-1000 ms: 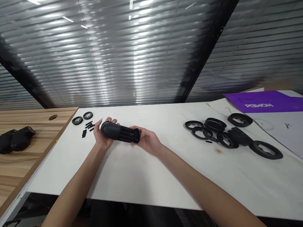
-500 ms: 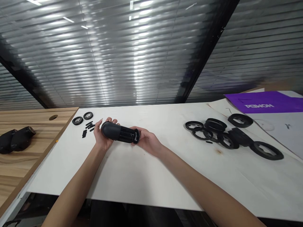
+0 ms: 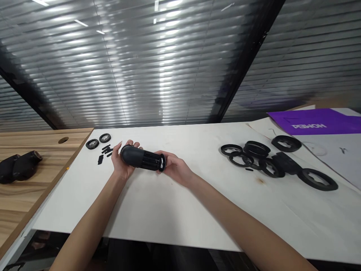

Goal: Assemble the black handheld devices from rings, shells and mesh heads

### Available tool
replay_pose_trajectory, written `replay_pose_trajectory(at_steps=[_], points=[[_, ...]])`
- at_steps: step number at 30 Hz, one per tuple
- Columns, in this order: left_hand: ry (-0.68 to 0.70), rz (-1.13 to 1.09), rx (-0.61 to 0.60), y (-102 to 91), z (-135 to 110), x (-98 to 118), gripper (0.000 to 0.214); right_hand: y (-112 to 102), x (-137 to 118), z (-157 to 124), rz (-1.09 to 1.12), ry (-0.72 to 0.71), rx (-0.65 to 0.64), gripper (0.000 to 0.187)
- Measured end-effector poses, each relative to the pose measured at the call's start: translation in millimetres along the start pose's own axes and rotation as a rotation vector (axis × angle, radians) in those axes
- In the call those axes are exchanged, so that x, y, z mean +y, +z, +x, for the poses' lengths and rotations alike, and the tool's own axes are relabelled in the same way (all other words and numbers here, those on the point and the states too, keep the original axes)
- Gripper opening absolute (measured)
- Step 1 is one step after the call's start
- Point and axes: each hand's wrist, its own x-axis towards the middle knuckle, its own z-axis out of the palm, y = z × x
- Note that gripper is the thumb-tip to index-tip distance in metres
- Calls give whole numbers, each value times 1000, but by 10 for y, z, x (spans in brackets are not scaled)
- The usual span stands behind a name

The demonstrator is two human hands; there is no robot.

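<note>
Black ribbed plastic cylinder, held level between both hands over the near-middle of the white table, with the left hand in narrow grip around the domed end and the right hand in narrow grip at the open end. Seemingly a step of holding and checking; next move calling for steady hold. Small black strips and two small black rings just beyond the left hand.

Glare from overhead lights streaks brightly across the grey slatted blinds, and the dark metal window frame bows in the wide view. The white worktop looks evenly lit, the matte black ribbed capsule casts only a faint, soft shadow, and the blinds blur slightly toward the right.
</note>
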Motion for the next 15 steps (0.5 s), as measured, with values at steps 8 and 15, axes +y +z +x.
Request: replay_pose_trajectory(at_steps=[8, 15], points=[[1, -4, 5, 20, -7, -1, 33, 27, -18, -8, -13, 14, 24, 36], [-10, -9, -19, -4, 4, -5, 33, 46, -19, -7, -31, 3, 26, 34]])
